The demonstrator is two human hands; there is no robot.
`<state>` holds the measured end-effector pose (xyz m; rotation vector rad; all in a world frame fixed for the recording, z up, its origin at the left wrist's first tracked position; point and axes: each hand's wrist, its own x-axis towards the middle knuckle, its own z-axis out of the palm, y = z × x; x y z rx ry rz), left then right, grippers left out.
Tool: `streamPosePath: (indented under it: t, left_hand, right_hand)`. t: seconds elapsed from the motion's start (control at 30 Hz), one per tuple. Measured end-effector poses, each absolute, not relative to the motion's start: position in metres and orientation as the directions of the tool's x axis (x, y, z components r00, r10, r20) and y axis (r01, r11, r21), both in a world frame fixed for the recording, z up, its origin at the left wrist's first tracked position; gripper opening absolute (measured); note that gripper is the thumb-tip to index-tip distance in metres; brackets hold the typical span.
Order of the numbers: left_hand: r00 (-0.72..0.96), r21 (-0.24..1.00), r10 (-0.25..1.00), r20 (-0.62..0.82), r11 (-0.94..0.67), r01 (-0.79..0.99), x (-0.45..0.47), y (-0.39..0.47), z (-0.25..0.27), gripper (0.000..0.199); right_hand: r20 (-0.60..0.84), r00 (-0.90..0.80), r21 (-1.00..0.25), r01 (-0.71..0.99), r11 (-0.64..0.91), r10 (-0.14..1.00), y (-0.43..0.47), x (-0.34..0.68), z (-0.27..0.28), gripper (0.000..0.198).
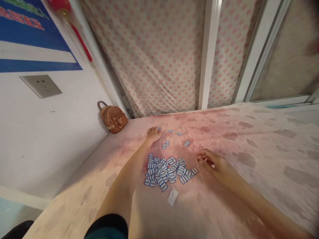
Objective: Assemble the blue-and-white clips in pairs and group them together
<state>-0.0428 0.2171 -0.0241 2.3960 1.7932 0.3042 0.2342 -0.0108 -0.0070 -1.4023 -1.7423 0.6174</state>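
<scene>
My left hand (153, 133) reaches far forward over the cloth, its fingers bent together at a small white sticker-like piece with blue edges (159, 128). To the right, my right hand (210, 160) hovers low over the cloth with curled fingers. A tiny pale bit shows at its fingers, too small to name. Between my arms lies a loose, overlapping pile of similar blue-edged pieces (163, 172). Beyond it, several more lie apart, among them a striped group (178, 133), another (186, 143) and a stepped pair (165, 145).
A plain white slip (172, 197) lies nearer me than the pile. The pinkish spotted cloth (239, 199) covers the surface. At the far left corner sits a small brown backpack-shaped bag (114, 119) against the wall. A dotted curtain (161, 59) hangs behind the far edge.
</scene>
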Motion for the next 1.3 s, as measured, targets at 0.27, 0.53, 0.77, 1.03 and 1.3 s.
streamPosePath:
  t: [0.27,0.53,0.77,1.03,1.3]
  left_hand:
    - [0.560,0.237,0.827,0.050,-0.555,0.797,0.024,0.215,-0.033,0.060]
    - [0.753,0.165,0.658,0.008,-0.743,0.649,0.012,0.122,-0.024,0.064]
    - [0.562,0.178,0.827,0.008,-0.554,0.813,-0.055,0.047,-0.001,0.060]
    - [0.638,0.261,0.764,-0.097,-0.599,0.757,-0.078,-0.019,-0.002,0.061]
    - [0.489,0.145,0.870,-0.069,-0.476,0.867,-0.052,0.022,-0.004,0.065]
  right_hand:
    - [0.270,-0.088,-0.747,0.609,0.266,0.959,-0.016,0.234,-0.005,0.019]
    - [0.275,-0.106,-0.729,0.625,0.280,0.955,-0.014,0.233,-0.007,0.016]
    - [0.263,-0.054,-0.699,0.678,0.229,0.963,-0.021,0.228,0.006,0.013]
    - [0.282,-0.066,-0.700,0.668,0.252,0.957,-0.021,0.229,0.006,0.012]
    - [0.246,-0.045,-0.716,0.665,0.213,0.968,-0.020,0.230,0.008,0.013]
